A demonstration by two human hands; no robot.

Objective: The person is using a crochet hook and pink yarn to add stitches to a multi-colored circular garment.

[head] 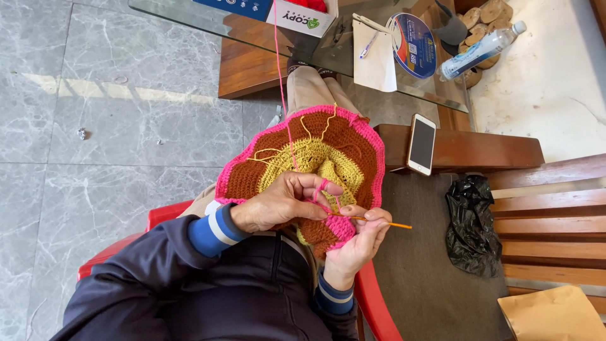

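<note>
Across my lap lies the crocheted round [303, 158], yellow at its heart, brown around that, bright pink along the rim, draped over my knee so the near edge comes up to my hands. My left hand [278, 205] pinches that edge from above, fingers closed on the fabric, with the pink yarn [278, 57] looped over one finger, I judge to hold it taut; the strand runs up and away to the glass table [189, 16]. My right hand [360, 240] is curled around the orange crochet hook [385, 222], thumb and fingers gripping its shaft, the handle end poking out to the right. The working tip is buried where pink stitches and my fingers meet, so I cannot see the loop on it.

Loose yellow tails wander over the brown rows. Just beside the work, a phone [421, 144] lies dark on the wooden bench arm, and a crumpled black bag [470, 224] sits on the bench further right. On the glass, a cardboard box [297, 16] is cut off by the frame's top; the pink strand runs up to it, though its source is hidden. A notepad with pen [374, 53] and a plastic bottle [483, 49] lie beyond. My red chair [372, 303] shows only in slivers.
</note>
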